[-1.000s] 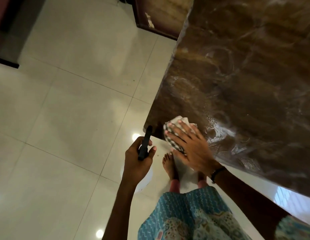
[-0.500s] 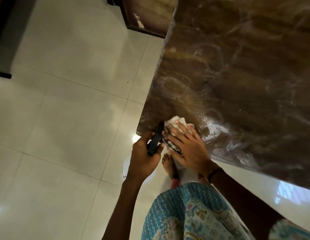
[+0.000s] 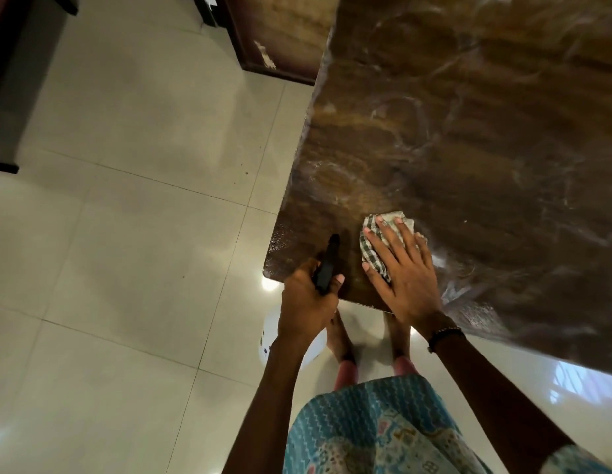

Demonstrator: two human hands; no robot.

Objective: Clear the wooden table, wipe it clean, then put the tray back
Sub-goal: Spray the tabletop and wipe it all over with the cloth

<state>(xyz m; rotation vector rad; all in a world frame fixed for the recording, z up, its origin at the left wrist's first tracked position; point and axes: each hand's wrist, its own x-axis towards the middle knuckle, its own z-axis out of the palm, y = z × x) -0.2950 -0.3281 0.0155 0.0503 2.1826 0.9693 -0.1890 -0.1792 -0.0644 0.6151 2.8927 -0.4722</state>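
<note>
The brown wooden table (image 3: 469, 148) fills the right side, streaked with wet smears. A checked cloth (image 3: 371, 234) lies near its front left corner, and my right hand (image 3: 404, 278) presses flat on it with fingers spread. My left hand (image 3: 304, 309) grips a spray bottle by its black nozzle (image 3: 327, 268), which points over the table corner just left of the cloth. The bottle's white body (image 3: 274, 333) shows below the hand. No tray is in view.
Pale glossy floor tiles (image 3: 126, 234) spread to the left. A dark wooden cabinet (image 3: 280, 39) stands beyond the table's far left edge. Dark furniture (image 3: 10, 80) lines the upper left. My bare feet (image 3: 342, 340) stand at the table's front edge.
My left hand has brought the spray bottle up and right, over the table corner. My right hand has slid the cloth a little further onto the table.
</note>
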